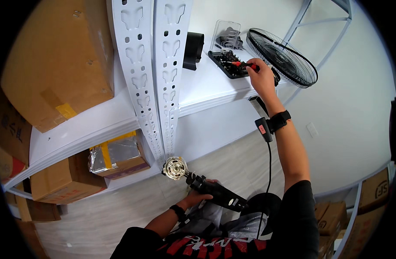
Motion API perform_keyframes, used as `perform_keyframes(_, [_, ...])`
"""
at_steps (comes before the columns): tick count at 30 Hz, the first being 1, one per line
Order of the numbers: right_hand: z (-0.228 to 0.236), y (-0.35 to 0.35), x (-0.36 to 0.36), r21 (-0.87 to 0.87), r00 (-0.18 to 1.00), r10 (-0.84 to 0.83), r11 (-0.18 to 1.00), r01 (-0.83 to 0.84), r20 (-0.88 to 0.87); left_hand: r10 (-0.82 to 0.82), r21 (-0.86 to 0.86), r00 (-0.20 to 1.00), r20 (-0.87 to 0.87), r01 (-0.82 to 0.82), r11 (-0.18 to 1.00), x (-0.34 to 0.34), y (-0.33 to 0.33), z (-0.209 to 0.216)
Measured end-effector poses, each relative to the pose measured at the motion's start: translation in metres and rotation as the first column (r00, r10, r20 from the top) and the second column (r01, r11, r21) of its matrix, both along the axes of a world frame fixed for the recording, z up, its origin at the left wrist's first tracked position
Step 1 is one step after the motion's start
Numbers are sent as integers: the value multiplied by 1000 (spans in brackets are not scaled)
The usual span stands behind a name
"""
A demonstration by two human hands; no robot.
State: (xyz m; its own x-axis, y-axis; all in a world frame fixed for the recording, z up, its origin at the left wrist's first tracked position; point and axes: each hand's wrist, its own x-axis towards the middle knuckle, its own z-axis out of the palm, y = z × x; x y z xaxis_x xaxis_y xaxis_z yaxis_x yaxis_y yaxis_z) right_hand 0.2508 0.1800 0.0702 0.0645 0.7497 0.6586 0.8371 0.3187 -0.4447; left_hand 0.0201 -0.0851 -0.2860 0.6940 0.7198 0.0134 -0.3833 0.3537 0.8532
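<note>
My left hand [198,197] is wrapped round the black housing of a fan body [221,196], held low in front of my lap. A bare round metal motor [176,168] sits at its far left end, with wires showing beside it. Out over the shelf, my right hand [262,77] is closed on a red-and-black screwdriver [252,67]. It is just above an open black tool case [232,74] full of small bits. The case's clear lid [227,29] stands raised behind it.
A round fan grille [284,58] leans at the right of the white shelf [211,88]. A black curved cover [192,51] stands beside the perforated upright [170,77]. Cardboard boxes [55,64] fill the left shelves. A cable [269,181] hangs from my right wrist device.
</note>
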Motion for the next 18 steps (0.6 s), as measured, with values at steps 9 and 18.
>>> perform_keyframes(9, [17,-12,-6,-16,995,-4,1000,5,98,-38,-51,999,4,38,998,1,1,-10])
perform_keyframes(18, [26,-17,-10,85,997,9,996,-16,82,51,19,997,55,-52,998,5,3,-8])
